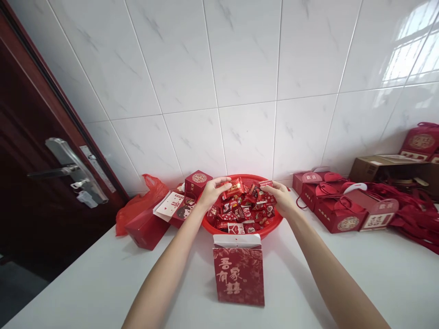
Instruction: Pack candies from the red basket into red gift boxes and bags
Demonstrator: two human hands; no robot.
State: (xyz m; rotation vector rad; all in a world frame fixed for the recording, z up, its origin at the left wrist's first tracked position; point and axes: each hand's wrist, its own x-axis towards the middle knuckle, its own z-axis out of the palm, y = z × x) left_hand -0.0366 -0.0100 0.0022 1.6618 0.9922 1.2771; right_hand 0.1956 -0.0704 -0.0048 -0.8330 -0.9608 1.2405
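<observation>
A red plastic basket (274, 227) full of wrapped candies (236, 212) stands on the white table, near the wall. Over its left side, my left hand (213, 192) pinches a candy in a shiny red and gold wrapper (234, 188). My right hand (279, 196) is at the basket's right side, its fingers closed on a small red packet (265, 183). In front of the basket a dark red gift box (239, 276) with gold characters stands upright, its white-lined flap raised at the top. What lies inside that box is hidden.
Red boxes and cards (171, 205) lie left of the basket beside a red plastic bag (132, 208). Several folded gift boxes (338, 205) with ribbons stand at right, before a brown carton (373, 169). A tiled wall (247, 137) rises behind; a dark door (30, 137) is at left.
</observation>
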